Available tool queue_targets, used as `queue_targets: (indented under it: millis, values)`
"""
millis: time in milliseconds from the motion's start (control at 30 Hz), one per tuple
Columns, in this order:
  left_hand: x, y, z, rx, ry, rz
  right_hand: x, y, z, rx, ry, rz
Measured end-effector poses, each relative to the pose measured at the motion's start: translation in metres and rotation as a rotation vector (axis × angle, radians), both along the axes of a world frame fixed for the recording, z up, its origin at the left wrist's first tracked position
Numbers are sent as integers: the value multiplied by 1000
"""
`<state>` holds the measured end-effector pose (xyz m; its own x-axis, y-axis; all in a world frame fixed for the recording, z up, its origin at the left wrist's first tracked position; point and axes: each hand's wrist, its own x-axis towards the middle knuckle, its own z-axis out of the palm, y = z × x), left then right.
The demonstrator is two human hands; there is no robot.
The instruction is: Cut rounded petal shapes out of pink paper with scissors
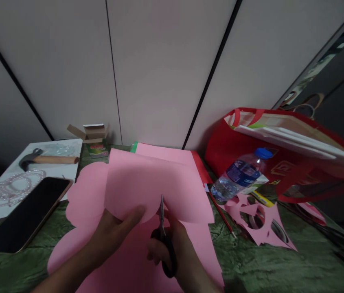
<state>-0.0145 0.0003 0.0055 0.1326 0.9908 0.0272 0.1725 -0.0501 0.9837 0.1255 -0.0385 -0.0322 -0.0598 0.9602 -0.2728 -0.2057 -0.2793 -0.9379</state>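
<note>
A pair of scissors (pixel 161 228) with black handles is in my right hand (pixel 174 240), its fingers closed around the loops. The blades point away from me and lie at the near edge of a pink paper sheet (pixel 153 179). My left hand (pixel 119 226) pinches that edge just left of the blades, thumb on top and the other fingers hidden underneath. Below the held sheet lies a larger pink sheet (pixel 123 260) with a scalloped left outline. Another pink sheet (pixel 165 152) shows behind, with red and green edges beside it.
A hammer (pixel 52 159), bead strings (pixel 13 189) and a phone (pixel 27 213) lie left. Behind stands an opened small box (pixel 97 142). On the right are a tilted water bottle (pixel 240 175), a red pencil (pixel 223 215), pink paper scraps (pixel 260 224) and a red bag (pixel 220 140).
</note>
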Motion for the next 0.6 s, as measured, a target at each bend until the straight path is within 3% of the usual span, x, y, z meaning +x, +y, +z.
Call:
queue_targets:
  millis: [200, 400, 600]
  values:
    - [1, -2, 6, 54, 110, 174, 4, 0, -3, 9, 161, 129]
    - [-2, 2, 7, 61, 103, 27, 5, 0, 10, 29, 191, 203]
    - [-3, 2, 10, 97, 105, 74, 6, 0, 5, 96, 231, 157]
